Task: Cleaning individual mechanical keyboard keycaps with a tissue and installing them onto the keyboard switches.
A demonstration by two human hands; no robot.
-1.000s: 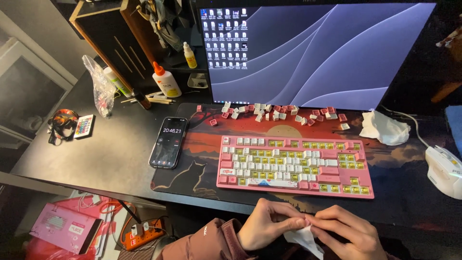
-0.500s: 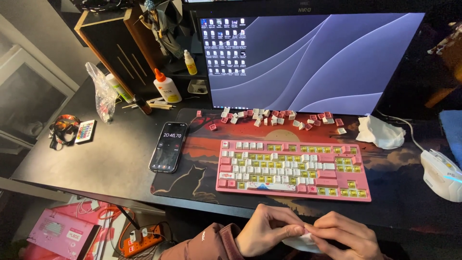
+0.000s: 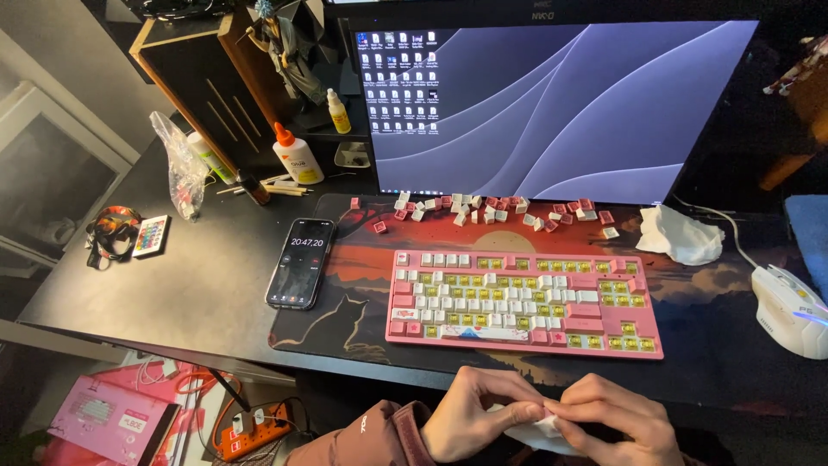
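- Pinching a small white wipe (image 3: 539, 427) between them, the left hand (image 3: 479, 414) and right hand (image 3: 617, 423) meet at the near edge of the dark counter (image 3: 216, 285); the fingers of both are curled shut on the wipe, held just below the counter's rim.
- Lying on a red and black desk mat (image 3: 345, 259), a pink keyboard (image 3: 522, 302) shows many keys missing, its yellow switches bare.
- Loose keycaps (image 3: 483, 209) in pink and white are strewn behind it, at the foot of a lit monitor (image 3: 552, 103).
- Left of the keyboard, a phone (image 3: 299, 262) lies face up with its screen lit.
- A crumpled white tissue (image 3: 681, 235) and a white mouse (image 3: 789, 309) sit to the right.
- A glue bottle (image 3: 296, 155), a plastic bag (image 3: 183, 164) and a small remote (image 3: 150, 235) occupy the counter's left side; an orange power strip (image 3: 250, 423) lies on the floor below.
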